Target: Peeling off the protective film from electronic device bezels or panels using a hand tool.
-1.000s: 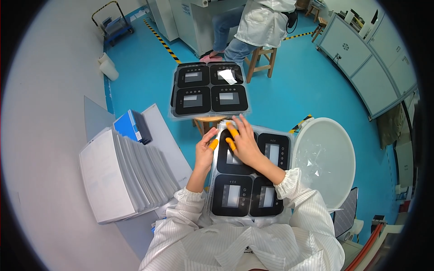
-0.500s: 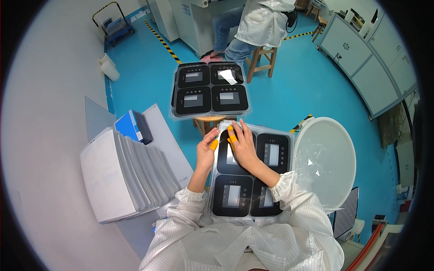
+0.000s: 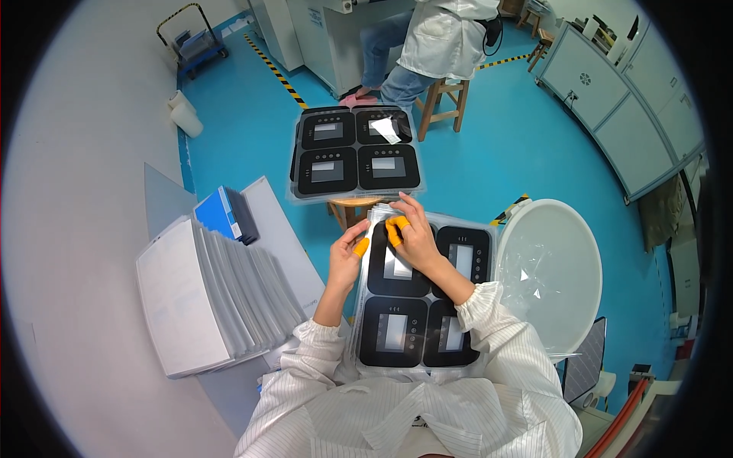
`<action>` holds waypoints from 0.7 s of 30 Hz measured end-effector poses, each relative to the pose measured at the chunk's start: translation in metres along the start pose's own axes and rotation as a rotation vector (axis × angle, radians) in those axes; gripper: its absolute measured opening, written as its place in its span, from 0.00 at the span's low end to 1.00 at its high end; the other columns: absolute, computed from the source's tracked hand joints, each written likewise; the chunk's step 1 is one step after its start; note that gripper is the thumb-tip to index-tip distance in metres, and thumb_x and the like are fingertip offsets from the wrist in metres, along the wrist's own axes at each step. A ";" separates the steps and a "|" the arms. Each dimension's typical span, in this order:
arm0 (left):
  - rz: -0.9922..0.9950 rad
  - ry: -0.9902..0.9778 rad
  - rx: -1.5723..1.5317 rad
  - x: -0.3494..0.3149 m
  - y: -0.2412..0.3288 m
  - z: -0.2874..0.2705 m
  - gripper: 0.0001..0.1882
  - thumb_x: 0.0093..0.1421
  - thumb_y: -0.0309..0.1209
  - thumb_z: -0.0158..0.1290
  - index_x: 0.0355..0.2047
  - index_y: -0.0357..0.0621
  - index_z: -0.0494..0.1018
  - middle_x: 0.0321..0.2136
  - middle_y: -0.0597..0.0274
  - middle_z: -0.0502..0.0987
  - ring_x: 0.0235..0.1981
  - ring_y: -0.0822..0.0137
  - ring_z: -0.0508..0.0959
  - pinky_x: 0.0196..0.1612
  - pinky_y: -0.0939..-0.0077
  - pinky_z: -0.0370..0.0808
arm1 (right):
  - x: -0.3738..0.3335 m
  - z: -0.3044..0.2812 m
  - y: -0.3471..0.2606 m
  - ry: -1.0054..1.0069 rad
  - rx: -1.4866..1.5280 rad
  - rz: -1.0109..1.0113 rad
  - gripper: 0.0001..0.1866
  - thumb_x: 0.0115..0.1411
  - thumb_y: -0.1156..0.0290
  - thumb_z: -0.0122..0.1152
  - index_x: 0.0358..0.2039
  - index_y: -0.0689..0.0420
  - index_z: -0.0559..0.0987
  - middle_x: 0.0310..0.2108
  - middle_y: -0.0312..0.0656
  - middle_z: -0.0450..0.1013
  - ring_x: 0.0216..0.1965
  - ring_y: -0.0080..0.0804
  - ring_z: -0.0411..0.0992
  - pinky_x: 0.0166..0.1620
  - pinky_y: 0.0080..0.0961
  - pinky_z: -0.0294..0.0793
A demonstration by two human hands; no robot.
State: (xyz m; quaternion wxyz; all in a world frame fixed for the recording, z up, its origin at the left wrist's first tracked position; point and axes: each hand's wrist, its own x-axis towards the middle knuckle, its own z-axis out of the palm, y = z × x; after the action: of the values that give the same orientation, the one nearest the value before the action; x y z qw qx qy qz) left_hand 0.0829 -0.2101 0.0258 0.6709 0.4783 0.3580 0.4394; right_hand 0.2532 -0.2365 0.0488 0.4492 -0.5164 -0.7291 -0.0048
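Observation:
In front of me lies a stack of clear plastic sheets, each bearing black panels with grey windows and small round symbols. At its upper left corner my left hand rests beside the edge, fingers stretched out and one covered by a yellow finger cot. Over the upper left black panel, my right hand has its yellow-capped thumb and finger bent together in a pinch. Whatever those tips hold, perhaps a film edge, is too small to make out.
Ahead, a similar panel stack sits on a wooden stool, a white scrap on top. Left are a tall pile of white sheets and a blue box. A white round bin with clear film stands right. A person sits beyond.
My right hand's fingers have gone from lying spread on the panel to a bent pinch, slightly raised. My left hand has hardly moved.

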 end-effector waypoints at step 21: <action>0.123 -0.037 0.279 0.029 0.028 0.023 0.11 0.55 0.23 0.45 0.34 0.38 0.77 0.15 0.73 0.67 0.17 0.83 0.62 0.20 0.86 0.57 | 0.007 -0.062 -0.022 -0.101 0.121 0.029 0.23 0.40 0.73 0.69 0.41 0.51 0.76 0.53 0.46 0.61 0.58 0.51 0.54 0.57 0.43 0.55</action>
State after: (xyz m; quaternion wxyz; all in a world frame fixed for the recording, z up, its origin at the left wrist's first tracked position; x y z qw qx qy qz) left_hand 0.1072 -0.1864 0.0580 0.5761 0.5959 0.3733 0.4167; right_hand 0.2770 -0.2704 0.1007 0.4423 -0.4986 -0.7420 0.0719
